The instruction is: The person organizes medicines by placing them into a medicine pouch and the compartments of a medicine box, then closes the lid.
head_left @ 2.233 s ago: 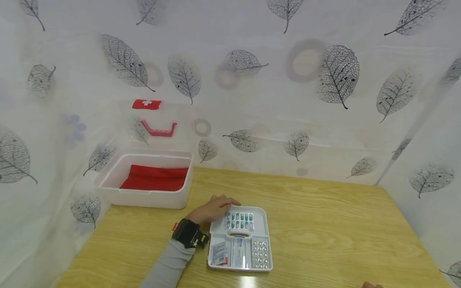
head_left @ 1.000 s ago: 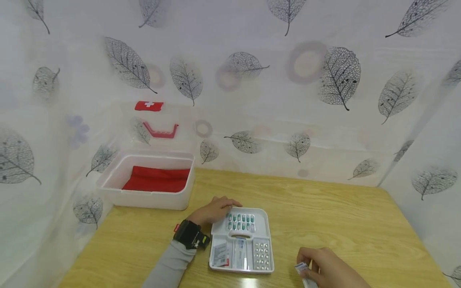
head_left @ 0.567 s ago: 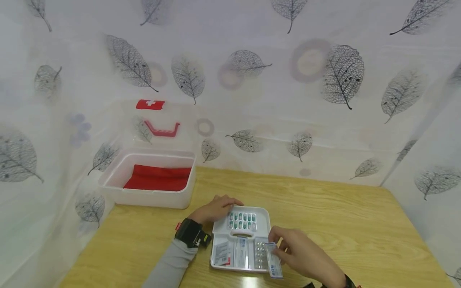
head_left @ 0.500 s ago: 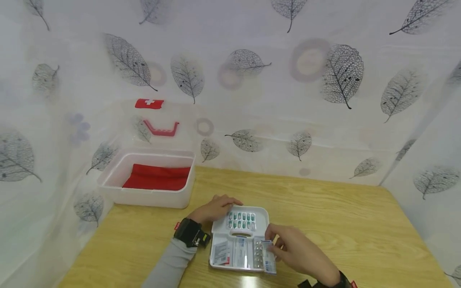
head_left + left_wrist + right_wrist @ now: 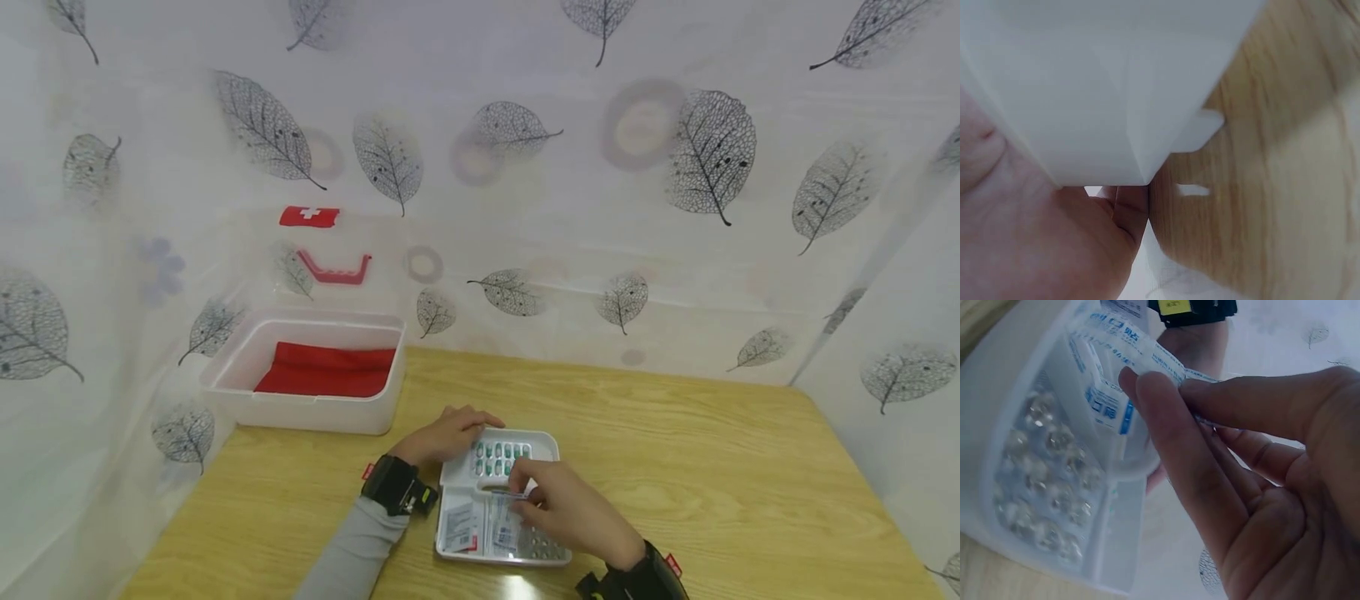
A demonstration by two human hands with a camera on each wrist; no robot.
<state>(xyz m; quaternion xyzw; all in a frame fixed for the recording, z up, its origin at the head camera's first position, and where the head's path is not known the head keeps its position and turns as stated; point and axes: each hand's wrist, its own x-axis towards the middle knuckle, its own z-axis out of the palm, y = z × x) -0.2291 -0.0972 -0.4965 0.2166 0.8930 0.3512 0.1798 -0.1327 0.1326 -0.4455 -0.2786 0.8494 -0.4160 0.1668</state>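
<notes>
My right hand (image 5: 566,508) is over the near half of a white divided tray (image 5: 552,446), thumb and fingertips pinching a paper-wrapped adhesive bandage (image 5: 1125,342) with blue print. Another blue-printed wrapper (image 5: 1109,403) lies below it in the tray. My left hand (image 5: 444,437) grips the tray's far left corner, its fingers round the edge; the left wrist view shows the palm against the tray wall. A blister pack of green-and-white capsules (image 5: 491,454) fills the far compartment. Silvery round tablets in a blister pack (image 5: 1044,469) sit near right, partly covered by my hand in the head view.
Flat packets (image 5: 460,527) with grey print lie in the tray's near left compartment. A translucent first-aid box (image 5: 315,415), lid raised, stands at the back left with red cloth (image 5: 326,369) inside. Leaf-printed sheeting (image 5: 525,208) surrounds the wooden table (image 5: 712,467).
My right hand came in from the lower right with the wrapped bandage, reached the tray's right side, then moved left over the middle compartment. My left hand stayed at the corner.
</notes>
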